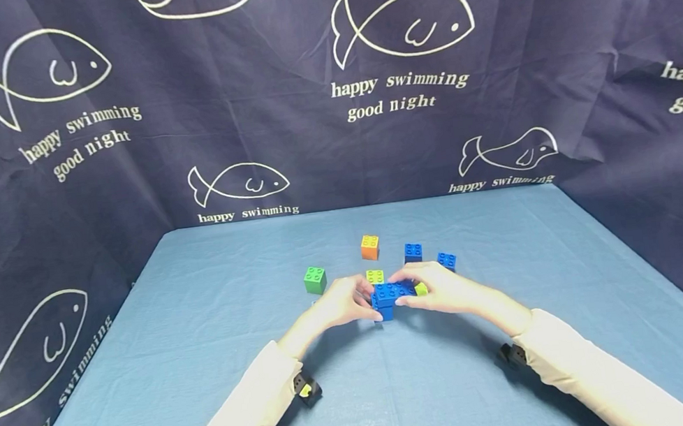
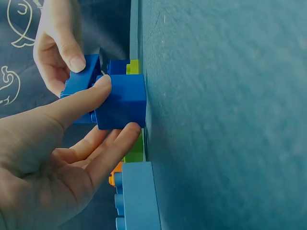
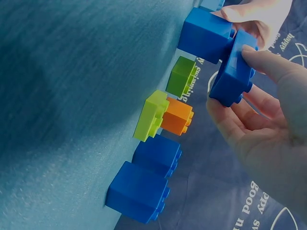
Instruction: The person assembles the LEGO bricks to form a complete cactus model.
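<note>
Thumb and fingers of my left hand (image 1: 345, 300) pinch a blue building block (image 2: 123, 101) low over the table. My right hand (image 1: 441, 286) grips a longer, flatter blue brick (image 3: 234, 69) by its far part, thumb on one side and fingers on the other. In the right wrist view, the near end of this brick overlaps the studs of the block, and the brick sits tilted against it. From the head view, the longer brick (image 1: 391, 293) lies over the block (image 1: 383, 313). Whether their studs are locked together I cannot tell.
Behind the hands stand a green block (image 1: 315, 280), an orange block (image 1: 370, 247), a lime block (image 1: 375, 276) and two blue blocks (image 1: 413, 252). Another lime brick (image 1: 421, 289) is partly hidden by the right hand. A light blue brick (image 2: 139, 196) lies beside the left hand.
</note>
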The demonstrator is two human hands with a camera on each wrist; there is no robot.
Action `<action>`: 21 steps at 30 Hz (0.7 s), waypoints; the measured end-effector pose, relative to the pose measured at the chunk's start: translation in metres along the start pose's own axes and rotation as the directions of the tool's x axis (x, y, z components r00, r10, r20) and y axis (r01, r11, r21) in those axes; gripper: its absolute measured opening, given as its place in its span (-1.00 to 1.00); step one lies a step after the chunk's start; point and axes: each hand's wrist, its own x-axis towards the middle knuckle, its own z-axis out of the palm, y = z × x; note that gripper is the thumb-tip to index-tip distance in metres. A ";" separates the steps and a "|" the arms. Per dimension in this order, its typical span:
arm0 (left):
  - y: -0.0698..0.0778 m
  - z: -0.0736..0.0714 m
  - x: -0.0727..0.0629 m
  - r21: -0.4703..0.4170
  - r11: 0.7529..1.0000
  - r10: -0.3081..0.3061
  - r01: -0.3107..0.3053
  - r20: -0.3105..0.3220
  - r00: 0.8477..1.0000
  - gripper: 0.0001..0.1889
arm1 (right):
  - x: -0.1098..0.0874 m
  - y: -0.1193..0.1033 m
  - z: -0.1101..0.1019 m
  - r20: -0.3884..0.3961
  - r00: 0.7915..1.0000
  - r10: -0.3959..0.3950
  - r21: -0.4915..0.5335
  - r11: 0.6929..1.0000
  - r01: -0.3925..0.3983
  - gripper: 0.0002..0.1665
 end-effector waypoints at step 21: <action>-0.003 -0.002 0.001 -0.013 0.999 -0.034 0.035 0.036 0.999 -0.63 | 0.003 -0.001 0.003 -0.009 1.000 -0.012 -0.003 1.000 0.012 -0.61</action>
